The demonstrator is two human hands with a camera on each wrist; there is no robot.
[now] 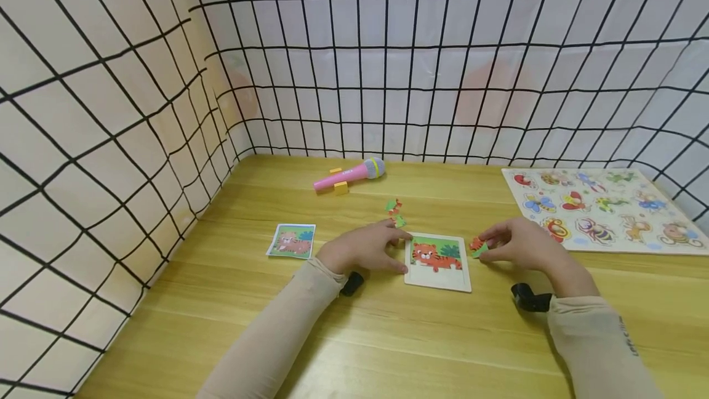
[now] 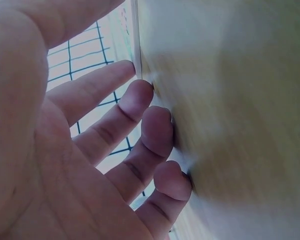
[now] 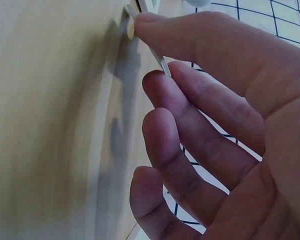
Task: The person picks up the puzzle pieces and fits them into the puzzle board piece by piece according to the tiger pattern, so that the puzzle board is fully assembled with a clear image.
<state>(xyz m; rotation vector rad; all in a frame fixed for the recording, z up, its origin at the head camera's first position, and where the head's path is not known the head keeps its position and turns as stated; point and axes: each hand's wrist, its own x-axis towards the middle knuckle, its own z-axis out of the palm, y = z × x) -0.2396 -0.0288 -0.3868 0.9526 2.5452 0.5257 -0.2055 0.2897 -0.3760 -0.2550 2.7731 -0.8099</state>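
A puzzle board (image 1: 439, 286) lies on the table with part of a tiger picture filled in along its top; its lower strip is bare. My left hand (image 1: 370, 247) rests at the board's left side, thumb and index fingertip right at its edge. The left wrist view shows the other fingers (image 2: 157, 132) loosely bent, their tips down at the tabletop. Just right of the board, my right hand (image 1: 517, 245) pinches a red and green puzzle piece (image 1: 477, 247) between thumb and fingers. In the right wrist view that puzzle piece (image 3: 162, 65) appears edge-on.
More loose puzzle pieces (image 1: 396, 207) lie beyond my left hand. A tiger picture card (image 1: 292, 241) lies to the left. Behind is a pink toy microphone (image 1: 349, 175) with an orange block (image 1: 340, 188) beside it. A large insect board (image 1: 604, 208) sits at right; black wire mesh (image 1: 382, 66) encloses the table.
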